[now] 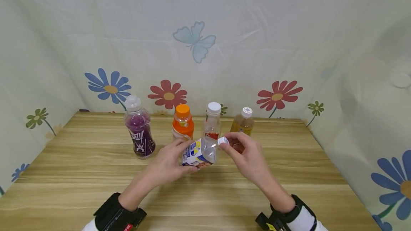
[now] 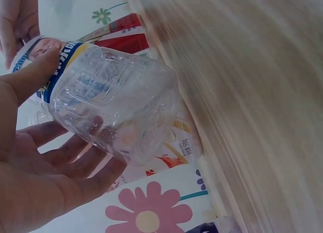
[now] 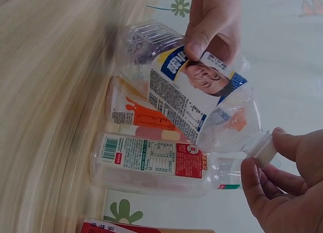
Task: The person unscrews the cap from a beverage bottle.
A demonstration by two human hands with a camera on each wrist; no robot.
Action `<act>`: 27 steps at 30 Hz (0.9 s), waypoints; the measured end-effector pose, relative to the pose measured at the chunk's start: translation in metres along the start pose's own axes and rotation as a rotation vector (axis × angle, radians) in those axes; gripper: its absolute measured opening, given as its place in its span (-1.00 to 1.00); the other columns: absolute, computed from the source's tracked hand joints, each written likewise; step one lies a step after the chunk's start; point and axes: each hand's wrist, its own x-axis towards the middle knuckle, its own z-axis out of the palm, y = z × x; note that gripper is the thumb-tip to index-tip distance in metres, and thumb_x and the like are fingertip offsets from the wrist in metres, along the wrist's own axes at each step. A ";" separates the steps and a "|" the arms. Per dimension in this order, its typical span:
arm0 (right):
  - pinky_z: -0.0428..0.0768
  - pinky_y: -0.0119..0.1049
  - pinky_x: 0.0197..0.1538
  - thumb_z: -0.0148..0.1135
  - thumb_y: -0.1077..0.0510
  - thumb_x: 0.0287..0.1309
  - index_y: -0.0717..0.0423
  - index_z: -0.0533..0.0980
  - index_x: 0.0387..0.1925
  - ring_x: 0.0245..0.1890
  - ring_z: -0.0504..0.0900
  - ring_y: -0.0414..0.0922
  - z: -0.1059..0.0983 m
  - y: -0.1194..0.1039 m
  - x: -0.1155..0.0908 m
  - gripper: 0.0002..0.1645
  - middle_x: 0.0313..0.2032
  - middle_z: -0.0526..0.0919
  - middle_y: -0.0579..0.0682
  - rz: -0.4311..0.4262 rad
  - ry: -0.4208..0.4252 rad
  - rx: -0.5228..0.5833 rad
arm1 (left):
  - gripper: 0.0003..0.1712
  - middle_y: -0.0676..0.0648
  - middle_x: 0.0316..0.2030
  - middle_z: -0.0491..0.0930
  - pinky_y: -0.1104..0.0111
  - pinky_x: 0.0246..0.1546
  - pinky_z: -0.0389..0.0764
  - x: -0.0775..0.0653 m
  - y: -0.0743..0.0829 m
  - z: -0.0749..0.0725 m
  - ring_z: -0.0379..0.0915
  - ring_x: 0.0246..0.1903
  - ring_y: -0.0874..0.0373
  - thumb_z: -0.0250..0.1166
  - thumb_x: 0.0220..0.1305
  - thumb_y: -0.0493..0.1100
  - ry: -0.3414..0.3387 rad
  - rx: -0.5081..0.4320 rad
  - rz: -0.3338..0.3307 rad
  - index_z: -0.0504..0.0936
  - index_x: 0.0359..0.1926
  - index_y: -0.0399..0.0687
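A clear plastic bottle [image 1: 208, 149] with a blue, white and yellow label is held tilted above the table, its neck toward the right. My left hand [image 1: 170, 163] grips it round the body; in the left wrist view the thumb lies over the label [image 2: 65, 61] and the fingers pass beneath. With thumb and fingertips, my right hand [image 1: 248, 156] pinches the white cap [image 1: 223, 140] at the bottle's neck. The right wrist view shows this cap [image 3: 263, 150] between thumb and fingers. No liquid is visible inside the bottle.
Behind the hands, a purple-filled bottle [image 1: 140, 131] stands at left on the wooden table [image 1: 80, 174]. An orange bottle [image 1: 183, 122], a clear white-capped bottle [image 1: 212, 122] and a yellowish bottle [image 1: 243, 121] stand to its right. A flowered curtain [image 1: 224, 45] hangs behind.
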 end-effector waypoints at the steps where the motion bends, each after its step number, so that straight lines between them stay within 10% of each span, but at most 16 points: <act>1: 0.60 -0.34 -0.27 0.38 0.20 0.18 0.15 0.59 -0.06 -0.33 0.57 -0.17 0.000 0.000 0.000 -0.72 -0.28 0.59 -0.15 -0.002 -0.002 0.000 | -0.07 -0.01 0.09 0.48 0.42 -0.13 0.47 0.000 0.000 0.000 0.48 -0.14 0.21 0.59 -0.07 0.10 0.003 0.006 0.004 0.45 0.32 -0.06; 27: 0.61 -0.34 -0.19 0.32 0.36 0.19 0.21 0.58 0.00 -0.19 0.59 -0.06 -0.007 -0.004 0.001 -0.68 -0.10 0.57 -0.13 -0.057 -0.102 0.098 | -0.07 0.01 0.11 0.47 0.39 -0.08 0.48 0.000 -0.001 0.003 0.50 -0.11 0.17 0.57 -0.04 0.11 0.010 0.009 0.018 0.45 0.33 -0.08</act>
